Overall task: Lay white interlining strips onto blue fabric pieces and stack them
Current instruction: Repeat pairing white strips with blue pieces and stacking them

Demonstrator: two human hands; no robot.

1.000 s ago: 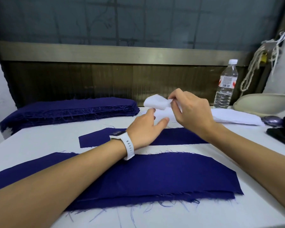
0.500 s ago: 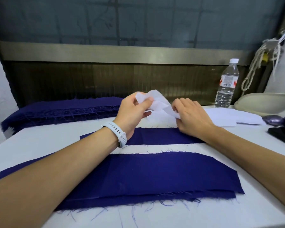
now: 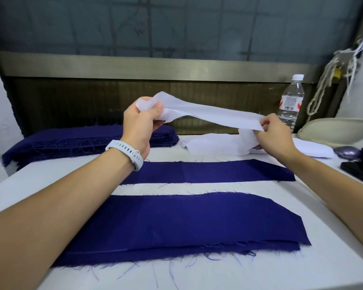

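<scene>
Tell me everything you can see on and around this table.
held strip: one, white, stretched in the air
strip pile: one, white, table's far side
narrow fabric piece: one, blue, table centre
near fabric stack: one, blue, table front
far fabric pile: one, blue, back left
water bottle: one, clear, back right
cord: one, pale, hanging far right
dish: one, beige, right
table: one, white
wristband: one, white, left wrist
left hand, right hand: two, pinching the strip's ends

White interlining strip (image 3: 210,114), deep blue fabric pieces (image 3: 197,218), pale wristband (image 3: 127,152), white table (image 3: 260,271).
</scene>
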